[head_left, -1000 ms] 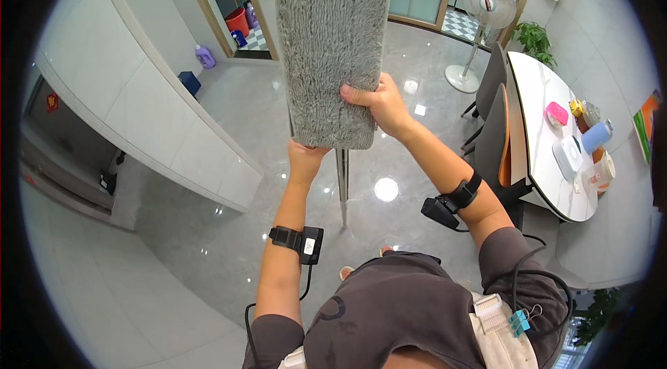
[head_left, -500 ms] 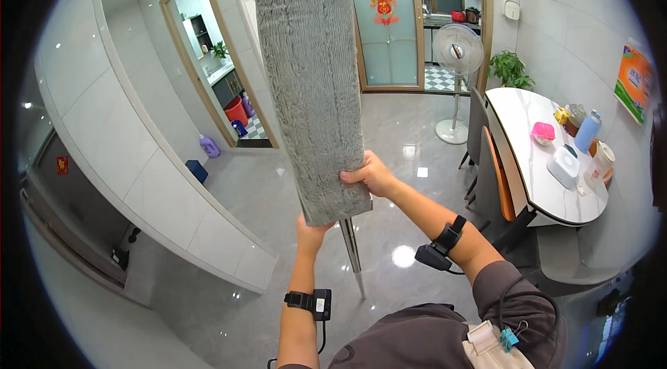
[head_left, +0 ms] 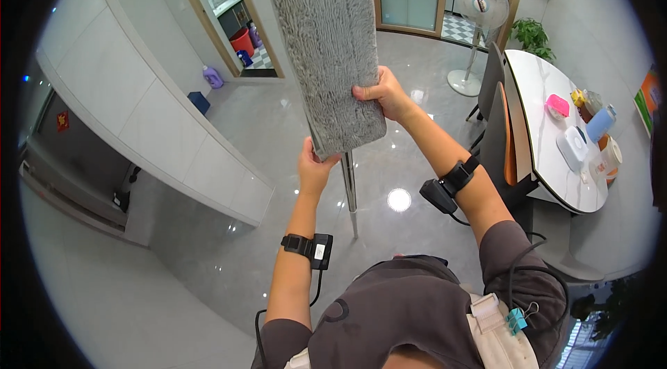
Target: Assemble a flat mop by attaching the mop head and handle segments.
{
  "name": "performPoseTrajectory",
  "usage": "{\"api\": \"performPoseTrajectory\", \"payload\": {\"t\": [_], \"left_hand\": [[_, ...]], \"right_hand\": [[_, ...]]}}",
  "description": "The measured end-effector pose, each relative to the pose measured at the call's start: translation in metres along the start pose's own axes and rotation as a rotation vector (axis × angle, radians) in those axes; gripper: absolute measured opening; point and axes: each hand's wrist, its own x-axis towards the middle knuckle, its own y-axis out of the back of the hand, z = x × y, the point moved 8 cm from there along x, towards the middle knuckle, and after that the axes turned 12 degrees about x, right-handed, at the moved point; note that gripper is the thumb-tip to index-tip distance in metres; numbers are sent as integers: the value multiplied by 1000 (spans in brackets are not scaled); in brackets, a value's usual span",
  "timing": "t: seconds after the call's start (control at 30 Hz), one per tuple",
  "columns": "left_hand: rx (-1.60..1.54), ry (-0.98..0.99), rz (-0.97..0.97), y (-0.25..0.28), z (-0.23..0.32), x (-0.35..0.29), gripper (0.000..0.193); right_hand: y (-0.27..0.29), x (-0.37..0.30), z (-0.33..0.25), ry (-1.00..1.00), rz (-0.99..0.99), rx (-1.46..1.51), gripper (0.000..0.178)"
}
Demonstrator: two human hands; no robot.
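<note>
A flat mop (head_left: 330, 42) with a grey plush pad is held up in front of me, its pad facing me and its top cut off by the picture's upper edge. My right hand (head_left: 390, 96) grips the pad's right edge, thumb pressed on the plush and the fingers hidden behind. At the lower left corner, my left hand (head_left: 315, 169) is closed on the end of the mop head, its fingers partly covered. Below the head, a thin metal pole (head_left: 349, 185) slants down toward the floor. Each forearm wears a black strap with a small device and cable.
To the right stands a white table (head_left: 535, 115) bearing a pink container, a blue bottle and other items, with chairs (head_left: 505, 136) along its side. A standing fan (head_left: 479, 11) is by the kitchen doorway. At the left are a low tiled partition (head_left: 149, 112), a purple jug (head_left: 212, 77) and a dark blue box (head_left: 198, 103).
The view has tipped downward, so the mop and room sit higher in the picture. My left hand's fingers now show more at the mop head's lower left corner. Both hands keep hold.
</note>
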Motion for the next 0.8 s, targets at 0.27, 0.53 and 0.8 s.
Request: {"api": "performPoseTrajectory", "payload": {"t": [0.27, 0.53, 0.8], "left_hand": [[453, 305, -38, 26, -173, -126, 43], [381, 218, -35, 16, -114, -79, 45], [63, 134, -6, 13, -43, -34, 54]], "right_hand": [[-14, -17, 6, -32, -76, -187, 36], [0, -17, 17, 109, 50, -110, 51], [-2, -25, 16, 213, 40, -249, 59]]}}
